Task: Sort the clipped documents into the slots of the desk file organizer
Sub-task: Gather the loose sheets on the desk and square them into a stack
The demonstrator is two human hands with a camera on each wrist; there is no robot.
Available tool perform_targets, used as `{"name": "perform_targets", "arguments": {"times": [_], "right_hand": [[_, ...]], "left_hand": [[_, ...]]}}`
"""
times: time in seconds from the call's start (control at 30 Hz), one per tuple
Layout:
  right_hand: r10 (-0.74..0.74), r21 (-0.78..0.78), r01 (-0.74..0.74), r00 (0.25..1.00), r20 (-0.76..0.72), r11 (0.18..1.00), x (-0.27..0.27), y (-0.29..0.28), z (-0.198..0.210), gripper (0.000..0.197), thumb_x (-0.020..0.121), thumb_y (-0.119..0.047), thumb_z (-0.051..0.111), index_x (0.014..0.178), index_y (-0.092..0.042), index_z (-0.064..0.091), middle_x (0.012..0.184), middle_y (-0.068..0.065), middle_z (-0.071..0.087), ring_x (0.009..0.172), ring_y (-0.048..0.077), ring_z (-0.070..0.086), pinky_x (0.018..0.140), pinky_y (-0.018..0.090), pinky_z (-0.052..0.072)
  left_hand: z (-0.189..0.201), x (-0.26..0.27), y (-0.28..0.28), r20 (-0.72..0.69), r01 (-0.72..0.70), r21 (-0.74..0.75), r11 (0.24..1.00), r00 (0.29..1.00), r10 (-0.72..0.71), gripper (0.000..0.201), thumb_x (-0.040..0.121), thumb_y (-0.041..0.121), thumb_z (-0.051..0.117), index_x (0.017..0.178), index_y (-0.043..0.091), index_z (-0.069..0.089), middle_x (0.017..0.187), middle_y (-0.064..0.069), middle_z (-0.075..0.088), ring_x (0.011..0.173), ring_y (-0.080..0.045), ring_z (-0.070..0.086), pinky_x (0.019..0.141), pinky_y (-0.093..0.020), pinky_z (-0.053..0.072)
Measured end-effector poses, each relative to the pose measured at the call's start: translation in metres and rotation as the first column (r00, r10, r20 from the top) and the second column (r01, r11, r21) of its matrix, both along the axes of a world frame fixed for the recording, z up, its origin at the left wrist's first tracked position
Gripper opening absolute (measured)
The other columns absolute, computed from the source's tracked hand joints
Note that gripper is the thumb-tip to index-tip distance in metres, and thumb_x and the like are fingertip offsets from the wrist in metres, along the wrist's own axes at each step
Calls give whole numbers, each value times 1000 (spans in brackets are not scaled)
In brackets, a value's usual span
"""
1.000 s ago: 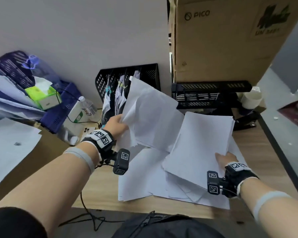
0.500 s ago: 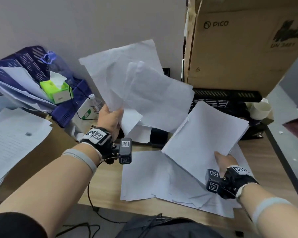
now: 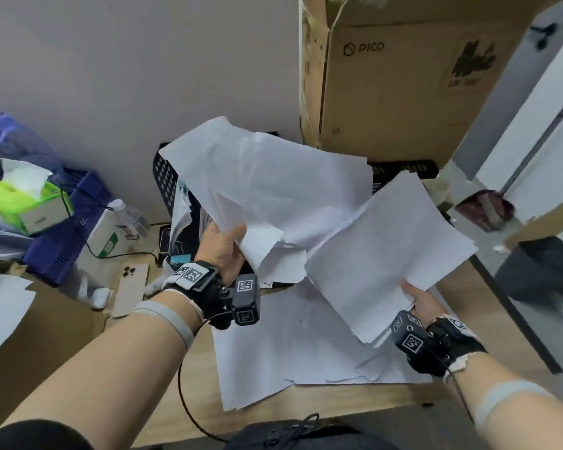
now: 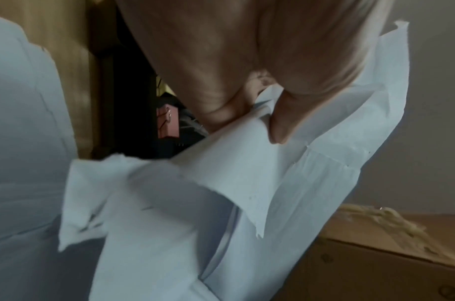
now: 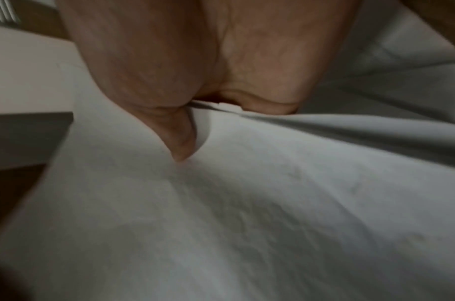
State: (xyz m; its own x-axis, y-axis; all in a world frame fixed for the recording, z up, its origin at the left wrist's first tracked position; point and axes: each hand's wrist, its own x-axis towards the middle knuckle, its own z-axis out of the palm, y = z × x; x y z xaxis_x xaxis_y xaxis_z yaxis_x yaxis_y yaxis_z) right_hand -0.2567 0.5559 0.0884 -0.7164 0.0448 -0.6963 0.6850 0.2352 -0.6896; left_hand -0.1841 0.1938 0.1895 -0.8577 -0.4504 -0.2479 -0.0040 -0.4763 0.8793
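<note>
Left hand [image 3: 223, 248] pinches a crumpled sheaf [image 3: 273, 190] by its lower corner, held above the file organizer [image 3: 165, 177]. Right hand [image 3: 420, 303], fingers clamped, grips a flatter stack [image 3: 387, 254] at its near edge. Judgement: light, limp paper, liable to sag and fan; hold near a bound edge.

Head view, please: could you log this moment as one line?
left hand: grips crumpled sheets | right hand: holds flat stack | organizer: behind sheets

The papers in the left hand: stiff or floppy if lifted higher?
Probably floppy: the papers bend and fan out unevenly above the left hand. Likely light, since a corner hold carries them. Sheets may slip apart; no clip is visible on them.
</note>
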Motion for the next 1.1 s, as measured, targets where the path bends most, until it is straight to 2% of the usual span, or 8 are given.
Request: {"name": "perform_targets", "arguments": {"times": [0.17, 0.47, 0.57, 0.67, 0.77, 0.83, 0.97, 1.1], "right_hand": [[-196, 156, 195, 981, -10, 968, 42, 29, 3, 60, 97, -45, 48, 129, 6, 50, 75, 11, 54, 62, 25, 49, 55, 34, 36], [-285, 345, 244, 956, 73, 906, 106, 69, -54, 59, 96, -51, 46, 122, 1, 60, 82, 18, 60, 71, 29, 55, 84, 39, 48], [-363, 363, 307, 927, 95, 880, 120, 69, -56, 61, 93, -52, 52, 113, 6, 59, 69, 10, 51, 70, 28, 54, 81, 40, 45], [-384, 331, 328, 915, 121, 885, 127, 62, -50, 57, 94, -51, 51, 116, 2, 54, 72, 13, 52, 65, 27, 53, 75, 38, 43], [-388, 295, 340, 914, 121, 893, 119, 51, -34, 55, 96, -49, 48, 121, 0, 52, 68, 12, 47, 56, 25, 47, 59, 33, 39], [-351, 270, 318, 933, 81, 909, 110, 44, -18, 60, 97, -49, 46, 125, 4, 51, 65, 12, 50, 55, 25, 48, 53, 31, 37], [-331, 198, 321, 943, 19, 926, 84, 24, 0, 52, 99, -46, 45, 129, -4, 50, 68, 12, 51, 60, 23, 49, 53, 31, 35], [-288, 242, 267, 956, 53, 933, 72, 7, 0, 61, 98, -51, 42, 125, 3, 52, 72, 15, 56, 64, 26, 53, 61, 33, 38]], "left_hand": [[-26, -16, 21, 74, 231, 13, 973, 970, -231, 47, 91, -14, 48, 135, 2, 53, 130, -22, 64, 120, -41, 62, 94, -47, 56], [-99, -3, 73, 238, 500, 157, 851, 817, -524, 47, 92, -15, 43, 131, 8, 56, 125, -14, 68, 114, -34, 65, 85, -42, 59], [-119, 10, 73, 419, 564, 176, 807, 698, -580, 29, 96, 8, 60, 124, 16, 59, 114, -8, 69, 95, -27, 66, 81, -44, 55], [-125, 16, 67, 547, 603, 197, 773, 587, -597, 29, 91, 43, 68, 112, 25, 60, 111, -1, 65, 97, -19, 63, 93, -51, 52], [-127, 8, 54, 612, 667, 187, 721, 495, -617, 75, 68, 75, 72, 127, 30, 60, 130, 8, 63, 125, -22, 55, 111, -59, 36], [-132, 0, 45, 637, 697, 32, 717, 539, -552, 78, 66, 63, 79, 129, 20, 61, 129, -3, 68, 120, -31, 62, 104, -61, 44], [-123, -14, 36, 686, 728, -365, 581, 632, -361, 19, 82, 24, 73, 84, 9, 62, 87, -15, 70, 80, -33, 68, 81, -48, 58], [-104, -23, 38, 585, 610, -603, 513, 776, -235, 39, 83, 35, 73, 63, 15, 46, 55, -5, 58, 50, -21, 56, 65, -37, 58]]}}
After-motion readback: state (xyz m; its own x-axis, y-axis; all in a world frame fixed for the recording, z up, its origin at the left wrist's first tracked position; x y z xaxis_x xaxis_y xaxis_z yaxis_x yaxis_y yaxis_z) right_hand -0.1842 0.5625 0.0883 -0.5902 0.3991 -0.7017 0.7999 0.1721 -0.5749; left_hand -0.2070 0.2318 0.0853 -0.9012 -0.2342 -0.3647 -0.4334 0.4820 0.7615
